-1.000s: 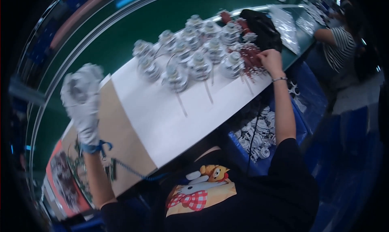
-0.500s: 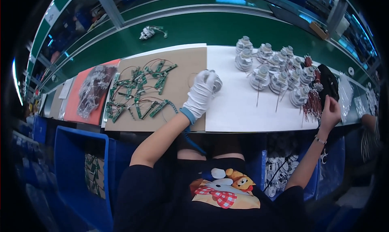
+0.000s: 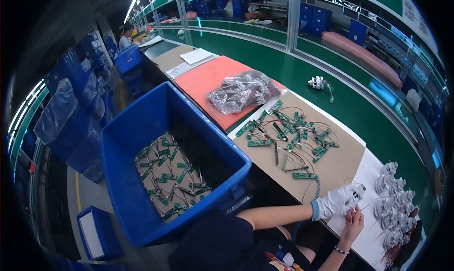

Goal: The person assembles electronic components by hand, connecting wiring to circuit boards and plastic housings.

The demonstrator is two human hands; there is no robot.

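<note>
My left hand (image 3: 335,204), in a white glove with a blue wrist strap, is closed around a white round lamp-like part (image 3: 358,191) over the white sheet. Just below it, my bare right hand (image 3: 352,226) has its fingers pinched together, with what looks like a thin reddish wire at the fingertips. Several similar white parts (image 3: 391,205) stand grouped to the right, some with thin wires sticking out. To the left, a pile of narrow green circuit boards with wires (image 3: 298,134) lies on brown cardboard (image 3: 340,164).
A big blue bin (image 3: 118,176) holding more green boards stands at the bench's near side. Beyond the cardboard, a clear plastic bag (image 3: 241,91) lies on a pink foam sheet (image 3: 198,77). One white part (image 3: 318,83) sits on the green conveyor (image 3: 265,58). Another person (image 3: 126,38) is far left.
The view has swung left, bringing the blue bin into full sight. My right hand has come from the wire bundle at the far right to just beside my left hand.
</note>
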